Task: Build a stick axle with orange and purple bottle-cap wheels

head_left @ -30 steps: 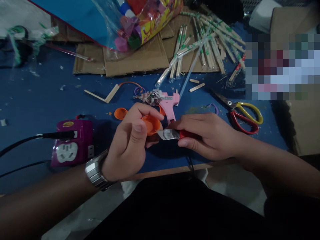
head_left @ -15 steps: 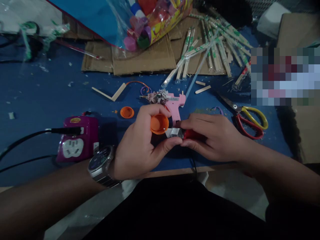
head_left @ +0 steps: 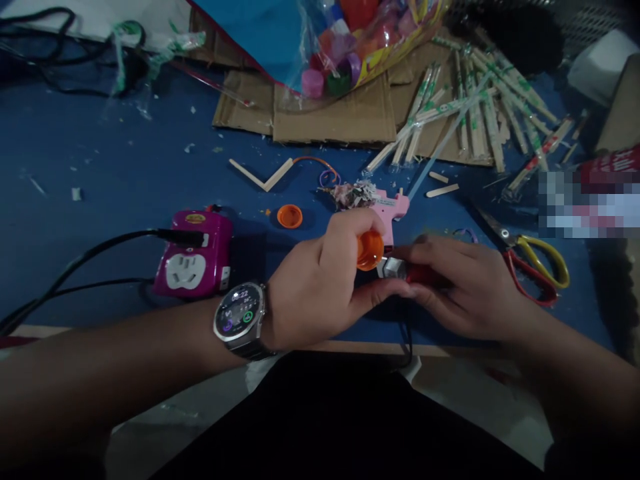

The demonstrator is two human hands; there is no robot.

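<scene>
My left hand (head_left: 320,287), with a watch on its wrist, pinches an orange bottle cap (head_left: 370,251) between fingers and thumb. My right hand (head_left: 460,283) grips a red-handled cutter (head_left: 407,272) whose metal tip (head_left: 393,268) sits right under the cap, touching my left thumb. Both hands meet just above the near edge of the blue table (head_left: 100,187). A pink glue gun (head_left: 387,212) lies directly behind them, its nozzle end covered in paper scraps.
A second orange cap (head_left: 289,216) lies left of the glue gun. A magenta power socket (head_left: 195,263) with a black cable sits at left. Scissors (head_left: 533,260) lie at right. Cardboard (head_left: 330,113), wrapped chopsticks (head_left: 470,113) and a bag of coloured caps (head_left: 350,47) fill the back.
My left hand turned over, so the watch face now shows, and tilted the cap onto its edge. Its thumb closed onto the cutter's tip. The view shifted left.
</scene>
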